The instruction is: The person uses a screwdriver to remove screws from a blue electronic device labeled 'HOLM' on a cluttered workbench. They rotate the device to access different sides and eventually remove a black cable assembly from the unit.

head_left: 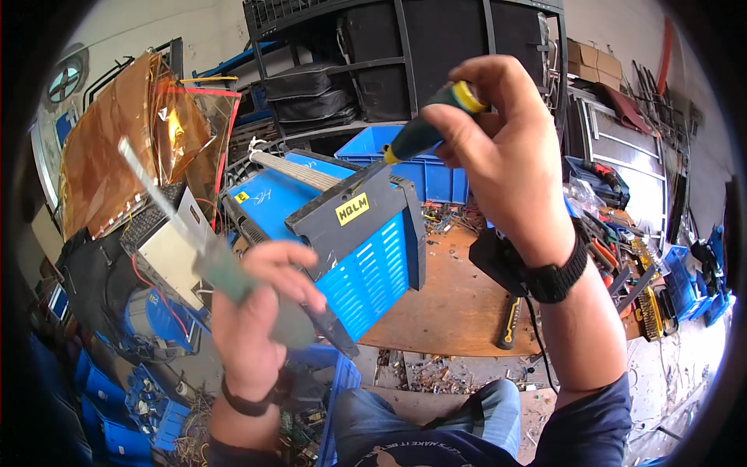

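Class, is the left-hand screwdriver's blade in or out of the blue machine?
Out: the blurred blade shows along its length, left of the machine.

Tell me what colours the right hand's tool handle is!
The handle is dark green with yellow ends, best seen in the head view.

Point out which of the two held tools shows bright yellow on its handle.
The dark green tool in the right hand: yellow shows near both ends. The blurred tool in the left hand shows no yellow.
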Tool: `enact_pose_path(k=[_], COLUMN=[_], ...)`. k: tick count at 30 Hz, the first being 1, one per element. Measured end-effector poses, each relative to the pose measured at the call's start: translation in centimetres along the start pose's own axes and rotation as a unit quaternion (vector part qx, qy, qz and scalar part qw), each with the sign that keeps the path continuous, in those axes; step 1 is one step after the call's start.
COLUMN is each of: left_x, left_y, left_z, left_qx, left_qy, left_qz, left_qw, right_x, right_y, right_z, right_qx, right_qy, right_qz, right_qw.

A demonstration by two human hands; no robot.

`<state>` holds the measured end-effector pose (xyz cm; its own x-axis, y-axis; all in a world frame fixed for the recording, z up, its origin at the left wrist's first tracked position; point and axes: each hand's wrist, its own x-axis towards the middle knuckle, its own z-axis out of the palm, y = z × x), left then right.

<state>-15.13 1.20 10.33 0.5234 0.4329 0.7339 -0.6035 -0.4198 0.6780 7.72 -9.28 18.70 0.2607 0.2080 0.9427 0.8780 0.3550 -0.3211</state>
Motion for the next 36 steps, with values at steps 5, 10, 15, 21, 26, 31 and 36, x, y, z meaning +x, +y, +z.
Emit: enact_pose_path(k=[5,10,15,21,26,31,36], left_x=[4.3,5.2,6.2,8.0,10.1,13.5,15.5], left_y=[1.0,0.7,1.0,0.6,0.1,-0.5,-1.1], left_z=[0.8,0.4,0.8,1.1,2.2,4.3,6.0], left_qx=[0.071,0.179,0.191,0.183,0.114,0.041,0.025], left_qy=[0.021,0.059,0.075,0.063,0.040,-0.059,-0.099], left_qz=[-0.061,-0.095,-0.120,-0.132,-0.137,-0.167,-0.220], left_qw=[0.995,0.977,0.971,0.972,0.983,0.983,0.970], right_x=[0.7,0.4,2.0,5.4,7.8,7.0,6.7], right_y=[3.8,4.9,7.7,6.4,-0.8,0.9,2.2], right_z=[-1.9,-2.4,-2.8,-1.9,-1.3,-0.9,-0.1], right_qx=[0.143,0.143,0.177,0.100,-0.052,-0.068,-0.017], right_qy=[0.016,-0.015,-0.070,-0.118,-0.151,-0.123,-0.119], right_qz=[0.214,0.176,0.186,0.170,0.205,0.014,0.015], right_qw=[0.966,0.974,0.964,0.973,0.966,0.990,0.993])
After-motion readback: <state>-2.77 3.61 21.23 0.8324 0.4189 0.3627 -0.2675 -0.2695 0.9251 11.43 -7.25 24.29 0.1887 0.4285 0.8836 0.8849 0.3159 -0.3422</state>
